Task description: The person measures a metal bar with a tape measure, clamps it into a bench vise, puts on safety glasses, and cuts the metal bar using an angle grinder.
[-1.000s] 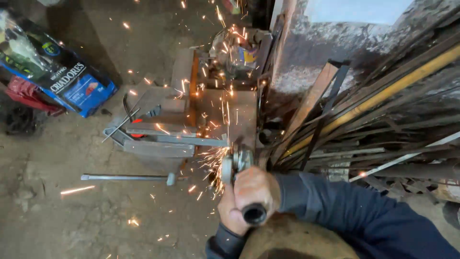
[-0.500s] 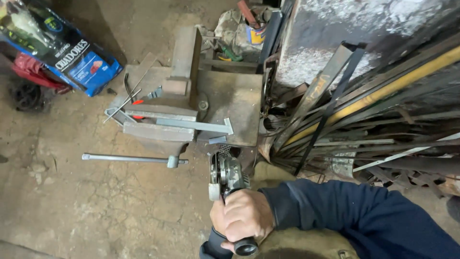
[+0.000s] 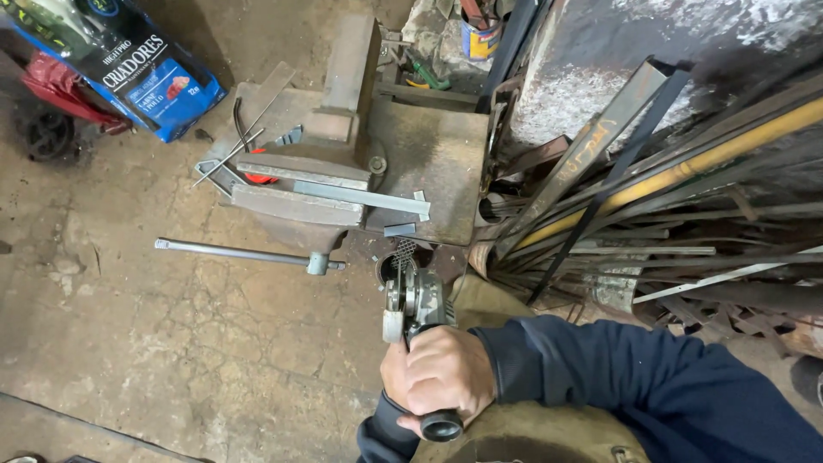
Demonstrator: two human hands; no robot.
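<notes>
Grinder (image 3: 411, 300) now off the vise (image 3: 309, 184), both hands wrapped round it: right hand (image 3: 446, 373), left hand (image 3: 393, 377).

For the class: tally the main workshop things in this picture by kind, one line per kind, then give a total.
Angle grinder: 1
Bench vise: 1
Flat metal strip in the vise: 1
Blue sack: 1
Paint can: 1
Total: 5

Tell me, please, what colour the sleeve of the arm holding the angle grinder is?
Dark navy blue sleeve, seen in the head view.

Angle grinder (image 3: 413, 298) held below vise, disc upright, seemingly not sparking.
</notes>
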